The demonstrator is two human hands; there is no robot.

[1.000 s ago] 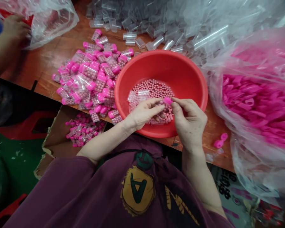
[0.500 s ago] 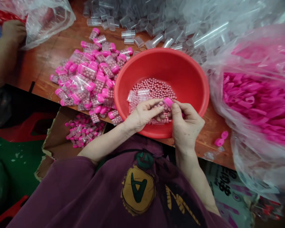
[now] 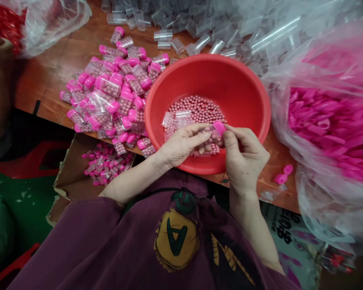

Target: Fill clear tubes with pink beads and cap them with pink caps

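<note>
A red plastic bowl (image 3: pixel 230 80) sits on the wooden table and holds small pink beads (image 3: pixel 196 110) and a few clear containers. Over its near side, my left hand (image 3: pixel 181 143) grips a clear bead-filled container (image 3: pixel 212 136). My right hand (image 3: pixel 245 157) pinches the pink cap (image 3: pixel 219 127) on that container's end. Both hands are closed on it, fingers touching.
A pile of filled pink-capped containers (image 3: pixel 115 92) lies left of the bowl. Empty clear containers (image 3: pixel 175 28) lie behind it. A bag of pink caps (image 3: pixel 332 121) fills the right. A cardboard box (image 3: pixel 75 169) of filled containers stands below the table edge. Another person's arm (image 3: pixel 0 80) is far left.
My hands stay together on the container over the bowl. The view has shifted slightly, and the other person's arm at the left has come closer.
</note>
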